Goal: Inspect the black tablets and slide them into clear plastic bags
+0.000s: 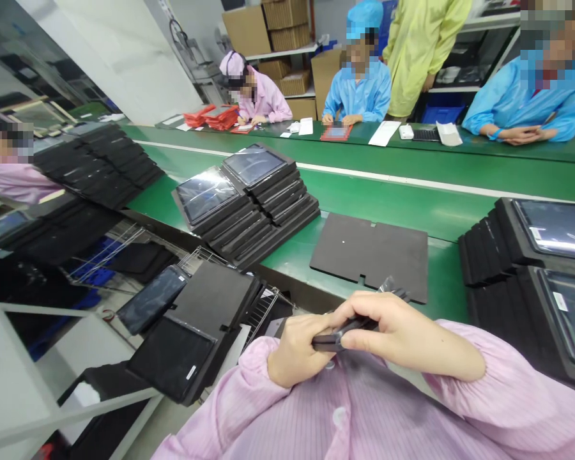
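Observation:
Close to my chest, a thin black tablet-like slab [326, 343] is seen nearly edge-on, with clear film sticking up past its far end. My left hand [299, 345] is closed around its left end. Across the top lies my right hand [388, 322], its thumb along the near edge and its fingers curled over the slab. Most of the slab's faces are hidden by my hands. Just beyond them, a flat black foam sheet [371, 249] with small notches rests on the green bench.
Tablets in black foam trays are stacked ahead-left [249, 211] and at right [512, 255]. A wire cart [268, 300] at left carries more trays [172, 358]. Co-workers sit across the green bench [383, 185], near red pouches [220, 118].

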Demonstrator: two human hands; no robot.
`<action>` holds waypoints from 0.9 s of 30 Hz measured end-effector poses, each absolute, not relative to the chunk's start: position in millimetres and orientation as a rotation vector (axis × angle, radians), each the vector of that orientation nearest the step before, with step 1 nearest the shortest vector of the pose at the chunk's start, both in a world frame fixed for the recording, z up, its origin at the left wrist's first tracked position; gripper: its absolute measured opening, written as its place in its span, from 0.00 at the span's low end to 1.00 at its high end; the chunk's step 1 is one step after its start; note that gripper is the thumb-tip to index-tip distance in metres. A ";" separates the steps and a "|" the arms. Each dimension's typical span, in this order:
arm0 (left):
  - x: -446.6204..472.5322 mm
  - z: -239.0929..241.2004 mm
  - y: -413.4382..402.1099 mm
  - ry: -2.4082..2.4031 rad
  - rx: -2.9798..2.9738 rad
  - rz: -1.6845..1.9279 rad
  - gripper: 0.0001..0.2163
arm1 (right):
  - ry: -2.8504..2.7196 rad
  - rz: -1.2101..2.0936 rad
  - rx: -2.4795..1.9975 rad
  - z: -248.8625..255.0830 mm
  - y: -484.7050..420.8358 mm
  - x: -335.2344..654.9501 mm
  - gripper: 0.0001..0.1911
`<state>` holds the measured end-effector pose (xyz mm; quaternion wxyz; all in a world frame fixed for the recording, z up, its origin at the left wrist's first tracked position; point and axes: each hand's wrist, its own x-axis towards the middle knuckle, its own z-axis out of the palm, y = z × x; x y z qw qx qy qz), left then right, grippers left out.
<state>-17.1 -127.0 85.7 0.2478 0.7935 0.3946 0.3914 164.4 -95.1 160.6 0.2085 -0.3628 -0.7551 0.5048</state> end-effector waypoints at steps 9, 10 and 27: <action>-18.4 69.4 -139.9 1.467 1.305 0.941 0.06 | -1.935 0.840 -1.164 103.1 -79.0 151.1 0.13; -23.9 69.3 -140.0 1.498 1.112 1.010 0.06 | -1.824 0.726 -1.201 86.3 -73.3 147.3 0.19; -176.4 21.0 -262.1 1.307 -0.711 1.931 0.13 | -1.768 2.055 -0.961 -35.7 -86.6 -69.7 0.15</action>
